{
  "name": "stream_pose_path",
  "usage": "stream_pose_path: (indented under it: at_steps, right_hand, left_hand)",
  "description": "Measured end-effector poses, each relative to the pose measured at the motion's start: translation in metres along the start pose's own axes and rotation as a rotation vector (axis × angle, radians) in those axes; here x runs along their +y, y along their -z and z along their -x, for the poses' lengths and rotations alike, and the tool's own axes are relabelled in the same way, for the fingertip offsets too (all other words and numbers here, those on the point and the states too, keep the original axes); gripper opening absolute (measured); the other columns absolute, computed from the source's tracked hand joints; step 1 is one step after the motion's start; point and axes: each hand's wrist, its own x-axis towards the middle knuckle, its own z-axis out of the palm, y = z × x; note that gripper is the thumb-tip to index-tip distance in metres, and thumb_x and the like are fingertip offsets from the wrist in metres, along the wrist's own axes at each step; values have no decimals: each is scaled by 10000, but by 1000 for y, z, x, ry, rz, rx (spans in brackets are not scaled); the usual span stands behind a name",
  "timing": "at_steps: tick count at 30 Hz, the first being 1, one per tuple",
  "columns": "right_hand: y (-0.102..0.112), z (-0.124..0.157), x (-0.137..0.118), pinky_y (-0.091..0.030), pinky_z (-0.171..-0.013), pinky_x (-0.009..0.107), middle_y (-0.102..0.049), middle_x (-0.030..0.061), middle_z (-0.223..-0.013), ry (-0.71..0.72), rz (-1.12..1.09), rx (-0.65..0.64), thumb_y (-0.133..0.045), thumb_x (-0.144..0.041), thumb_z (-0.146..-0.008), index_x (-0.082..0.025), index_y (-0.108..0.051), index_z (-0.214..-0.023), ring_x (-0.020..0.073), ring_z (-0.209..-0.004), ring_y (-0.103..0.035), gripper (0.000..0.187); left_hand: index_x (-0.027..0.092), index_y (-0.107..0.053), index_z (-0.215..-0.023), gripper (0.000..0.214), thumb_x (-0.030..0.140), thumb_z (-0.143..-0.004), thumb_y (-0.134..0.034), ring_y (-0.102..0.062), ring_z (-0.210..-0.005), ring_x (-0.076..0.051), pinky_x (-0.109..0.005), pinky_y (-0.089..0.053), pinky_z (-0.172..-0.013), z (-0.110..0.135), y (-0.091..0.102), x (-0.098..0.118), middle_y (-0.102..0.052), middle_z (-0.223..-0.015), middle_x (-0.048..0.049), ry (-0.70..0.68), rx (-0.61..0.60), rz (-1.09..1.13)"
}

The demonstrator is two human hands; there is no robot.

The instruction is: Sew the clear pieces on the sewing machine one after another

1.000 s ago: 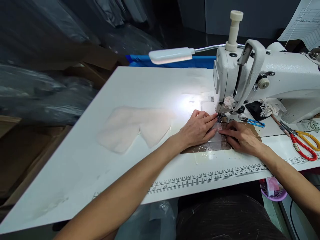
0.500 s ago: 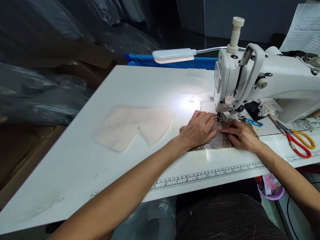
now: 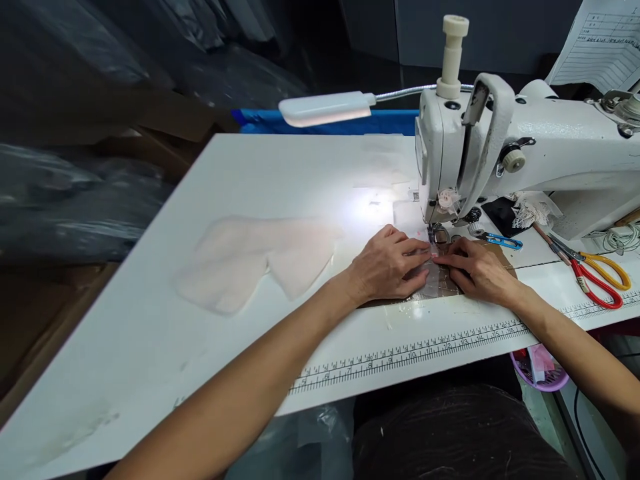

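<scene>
My left hand [image 3: 389, 267] and my right hand [image 3: 475, 269] lie side by side on a small sheer fabric piece [image 3: 434, 285] just in front of the presser foot [image 3: 438, 235] of a white sewing machine [image 3: 525, 153]. The fingers of both hands are stretched forward and pressed onto the piece, fingertips almost meeting under the needle. The piece rests on a brown patch [image 3: 453, 283] of the white table [image 3: 280, 173]. Most of the fabric is hidden beneath my hands.
A pale pink cut piece [image 3: 255, 257] lies to the left. Red and yellow scissors [image 3: 595, 273] and blue thread snips [image 3: 497, 240] lie to the right. A lamp [image 3: 325, 109] shines over the table. A printed ruler [image 3: 430, 350] runs along the front edge. A purple basket [image 3: 543, 373] hangs below.
Both hands have stayed on the fabric at the presser foot, shifting only slightly; the view has swung a little to the right.
</scene>
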Motion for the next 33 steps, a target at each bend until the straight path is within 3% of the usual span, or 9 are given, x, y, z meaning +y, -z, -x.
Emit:
stream_pose_path:
  at_steps: [7, 16, 24, 33]
  right_hand:
    - [-3, 0, -1, -588, -853, 417, -597, 116, -1056, -47, 59, -59, -436, -209, -996, -189, -662, -1290, 216, -927, -608, 372]
    - [-2, -1, -5, -584, -867, 448, -562, 134, -1091, -124, 34, -112, -432, -218, -1004, -211, -642, -1326, 235, -932, -598, 385]
    - [-5, 1, -2, -569, -921, 452, -541, 125, -1103, -141, 1, -88, -430, -234, -1000, -220, -622, -1354, 226, -961, -592, 403]
    - [6, -5, 5, -546, -831, 348, -662, 81, -983, -283, -245, 35, -481, -178, -943, -177, -679, -1275, 187, -874, -625, 386]
  left_hand:
    - [170, -756, -1057, 302, 347, -947, -538, -658, -777, -216, -386, -465, -712, 1, 2, -3, -770, -1101, -86, 15, -85, -46]
    - [163, -756, -1060, 353, 382, -964, -496, -661, -824, -262, -426, -456, -731, 0, -5, -2, -749, -1162, -110, 93, -135, -93]
    - [157, -725, -1116, 370, 395, -963, -486, -628, -864, -271, -432, -419, -777, -4, -8, 0, -717, -1219, -140, 246, -203, -78]
    - [158, -699, -1076, 278, 355, -947, -553, -650, -897, -249, -419, -501, -749, -5, -1, -10, -706, -1128, -147, 213, -45, 10]
